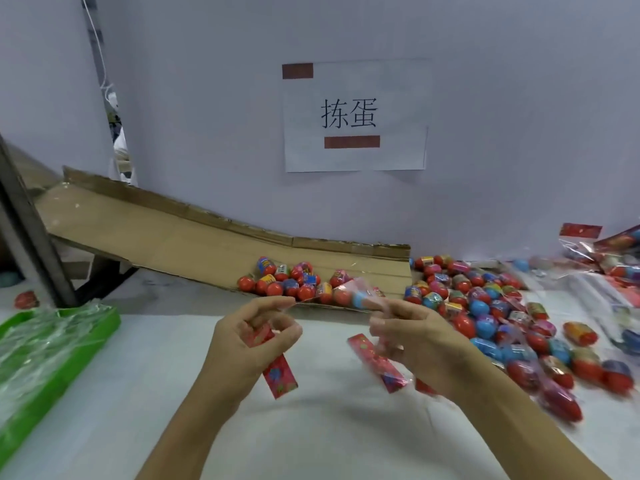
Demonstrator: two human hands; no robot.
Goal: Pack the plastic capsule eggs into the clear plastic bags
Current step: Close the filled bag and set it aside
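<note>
Above the white table, my left hand (258,336) pinches one side of a clear plastic bag (356,289), whose red printed header strip (278,375) hangs below my fingers. My right hand (412,336) pinches the bag's other side, with a second red header strip (375,363) under it. The bag's clear film stretches between both hands and is hard to make out; a blue and red capsule egg (360,299) shows at or behind it. Many red, blue and patterned capsule eggs (485,306) lie loose to the right, and more (294,282) sit on the cardboard.
A cardboard ramp (173,237) slopes down from the back left. A green tray (52,344) of clear bags stands at the left edge. Filled bags (609,258) lie at the far right. A paper sign (353,116) hangs on the wall behind.
</note>
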